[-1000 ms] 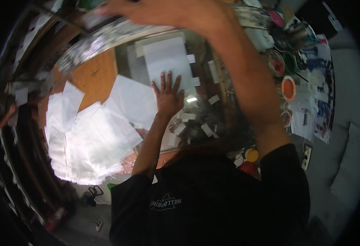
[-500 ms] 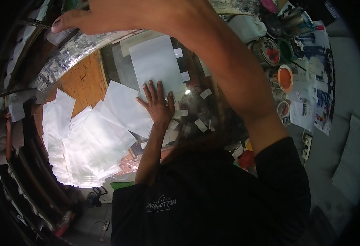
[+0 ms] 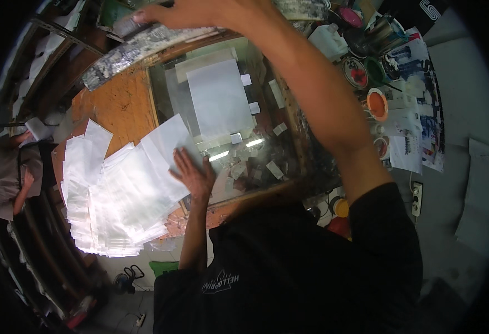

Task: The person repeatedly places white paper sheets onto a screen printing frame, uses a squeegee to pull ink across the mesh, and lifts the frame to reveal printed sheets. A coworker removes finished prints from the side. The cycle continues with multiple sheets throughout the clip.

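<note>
My left hand (image 3: pixel 193 177) lies with fingers stretched out at the right edge of the top white sheet in a fanned stack of white paper (image 3: pixel 125 192). To its upper right, one white sheet (image 3: pixel 220 96) lies flat on a glass panel (image 3: pixel 200 149), beside small white tabs (image 3: pixel 255 107). My right arm reaches across the top, and my right hand (image 3: pixel 191 13) is partly cut off by the upper edge. Its thumb rests along a greyish piece (image 3: pixel 126 25), just above a paint-splattered bar (image 3: pixel 144 50); the other fingers are hidden.
Open paint cans (image 3: pixel 356 73), an orange paint pot (image 3: pixel 377 104) and a white jug (image 3: pixel 329 40) stand on the right. Dark racks (image 3: pixel 44 222) line the left side, where another person (image 3: pixel 11 178) is. A power strip (image 3: pixel 417 199) lies at the lower right.
My left hand has moved off the sheet on the glass, down and left to the stack's edge. My right hand has shifted right and upward; the splattered bar appears higher and further right.
</note>
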A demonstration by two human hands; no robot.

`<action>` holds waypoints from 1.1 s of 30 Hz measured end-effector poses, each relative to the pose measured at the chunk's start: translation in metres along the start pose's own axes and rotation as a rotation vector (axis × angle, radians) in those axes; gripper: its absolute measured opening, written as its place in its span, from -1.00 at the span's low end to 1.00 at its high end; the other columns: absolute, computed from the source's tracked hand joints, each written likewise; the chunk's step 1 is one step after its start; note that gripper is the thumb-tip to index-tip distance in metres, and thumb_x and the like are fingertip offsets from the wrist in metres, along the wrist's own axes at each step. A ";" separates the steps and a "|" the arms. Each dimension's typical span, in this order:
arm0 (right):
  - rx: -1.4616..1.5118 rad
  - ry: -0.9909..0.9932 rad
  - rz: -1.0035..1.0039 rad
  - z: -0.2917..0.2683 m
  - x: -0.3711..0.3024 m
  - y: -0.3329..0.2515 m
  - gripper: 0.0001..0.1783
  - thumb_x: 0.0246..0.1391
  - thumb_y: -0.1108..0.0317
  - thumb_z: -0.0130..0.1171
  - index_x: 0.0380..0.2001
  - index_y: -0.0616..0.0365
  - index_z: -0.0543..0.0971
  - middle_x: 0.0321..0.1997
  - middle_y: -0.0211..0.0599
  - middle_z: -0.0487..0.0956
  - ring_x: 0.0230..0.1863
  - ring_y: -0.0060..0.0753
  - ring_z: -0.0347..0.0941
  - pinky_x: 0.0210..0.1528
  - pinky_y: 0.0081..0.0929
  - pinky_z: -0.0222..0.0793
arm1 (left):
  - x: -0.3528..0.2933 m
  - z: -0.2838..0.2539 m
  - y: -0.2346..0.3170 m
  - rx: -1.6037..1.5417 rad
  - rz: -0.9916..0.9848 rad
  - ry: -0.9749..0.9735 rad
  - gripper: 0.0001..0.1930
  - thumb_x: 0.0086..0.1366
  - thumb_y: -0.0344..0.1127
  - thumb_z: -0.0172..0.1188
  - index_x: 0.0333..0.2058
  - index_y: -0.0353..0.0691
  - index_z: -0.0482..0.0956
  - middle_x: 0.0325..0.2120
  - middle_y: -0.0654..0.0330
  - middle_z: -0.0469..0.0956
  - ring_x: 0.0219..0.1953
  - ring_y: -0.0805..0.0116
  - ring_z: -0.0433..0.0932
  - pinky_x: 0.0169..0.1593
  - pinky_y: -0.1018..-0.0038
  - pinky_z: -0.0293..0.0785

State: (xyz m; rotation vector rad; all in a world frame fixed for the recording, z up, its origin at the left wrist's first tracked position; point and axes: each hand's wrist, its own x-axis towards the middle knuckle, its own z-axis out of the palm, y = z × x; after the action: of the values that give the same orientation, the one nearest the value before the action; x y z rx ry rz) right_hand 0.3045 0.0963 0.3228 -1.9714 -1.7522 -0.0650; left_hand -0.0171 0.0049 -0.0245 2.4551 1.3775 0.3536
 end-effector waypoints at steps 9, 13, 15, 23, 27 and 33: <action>-0.007 0.243 -0.099 0.124 -0.177 -0.022 -0.53 0.06 -0.07 0.41 -0.22 0.13 0.67 -0.43 -0.27 0.60 -0.49 -0.21 0.53 -0.29 -0.20 0.45 | 0.011 -0.098 0.072 -1.269 -0.280 -0.154 -0.37 0.44 -0.12 0.23 0.33 -0.30 0.25 0.12 0.00 0.42 0.29 0.14 0.35 0.36 0.21 0.25; -0.199 -0.051 -0.031 0.192 -0.228 -0.003 -0.38 0.07 0.19 0.34 0.19 0.19 0.52 -0.21 -0.17 0.57 -0.08 -0.19 0.46 0.04 -0.14 0.23 | 0.000 -0.067 0.068 -1.970 -0.943 -0.326 -0.35 0.47 0.06 0.13 0.33 -0.20 0.20 0.15 0.06 0.29 0.34 0.15 0.23 0.30 -0.12 0.23; -0.143 -0.144 0.014 0.215 -0.232 0.011 -0.29 0.04 0.32 0.32 0.30 0.16 0.42 -0.17 -0.17 0.52 -0.03 -0.17 0.40 0.08 -0.08 0.18 | -0.001 -0.038 0.050 -1.884 -1.078 -0.366 -0.36 0.49 0.07 0.09 0.34 -0.18 0.18 0.18 0.05 0.27 0.38 0.15 0.20 0.29 -0.20 0.20; -0.154 -0.116 -0.001 0.243 -0.245 0.016 -0.18 -0.01 0.45 0.33 0.39 -0.10 0.40 -0.23 -0.31 0.42 -0.07 -0.23 0.38 0.18 0.17 0.09 | 0.007 -0.041 0.056 -1.813 -1.205 -0.366 -0.28 0.56 -0.03 -0.20 0.53 -0.09 -0.26 0.46 -0.15 0.02 0.48 0.05 0.12 0.40 -0.43 -0.16; -0.180 0.005 0.009 0.259 -0.204 0.044 -0.19 -0.04 0.46 0.35 0.35 -0.16 0.43 -0.25 -0.37 0.42 -0.06 -0.27 0.41 0.31 0.42 -0.04 | 0.009 -0.040 0.054 -1.845 -1.082 -0.420 -0.22 0.56 0.05 -0.21 0.51 -0.25 -0.29 0.50 -0.21 -0.12 0.53 0.00 -0.02 0.43 -0.35 -0.12; -0.269 0.079 0.041 0.289 -0.094 0.114 -0.22 -0.07 0.46 0.41 0.29 -0.17 0.47 -0.20 -0.37 0.51 0.02 -0.30 0.45 0.36 0.53 -0.15 | 0.012 -0.036 0.058 -1.792 -1.171 -0.395 -0.08 0.53 0.16 -0.15 0.45 -0.52 -0.28 0.49 -0.22 -0.12 0.53 -0.06 -0.04 0.46 -0.24 -0.09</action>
State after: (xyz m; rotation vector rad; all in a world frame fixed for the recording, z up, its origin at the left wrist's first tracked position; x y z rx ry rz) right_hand 0.3130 0.1171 -0.0008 -2.1588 -1.7255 -0.3779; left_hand 0.0220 -0.0083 0.0315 0.1635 1.0946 0.4186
